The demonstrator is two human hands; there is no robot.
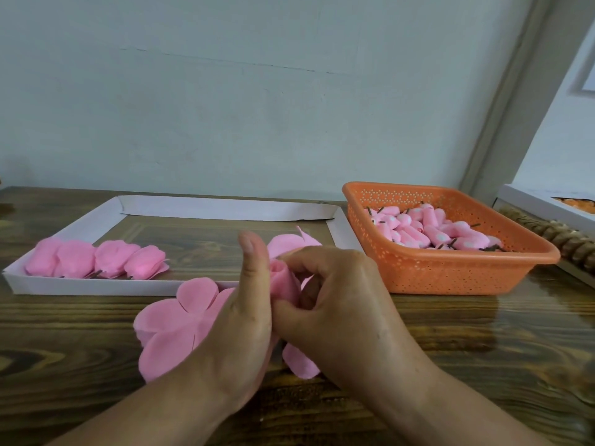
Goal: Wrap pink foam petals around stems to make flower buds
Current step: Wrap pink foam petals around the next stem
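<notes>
Your left hand (248,320) and right hand (338,304) both pinch the rolled pink bud (283,281) over the foam petals (174,323). No readable writing on the orange basket (450,272) or white tray (96,286).

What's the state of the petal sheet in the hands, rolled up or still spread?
Partly rolled. One petal is curled into a tight bud between the left hand and right hand; the other petals spread flat over the table.

A small home craft workspace: a dark wood-grain table (483,333) pushed against a plain pale wall (257,91), with an orange plastic basket (450,272) of pink buds at right and a white cardboard tray (96,286) at left.
</notes>
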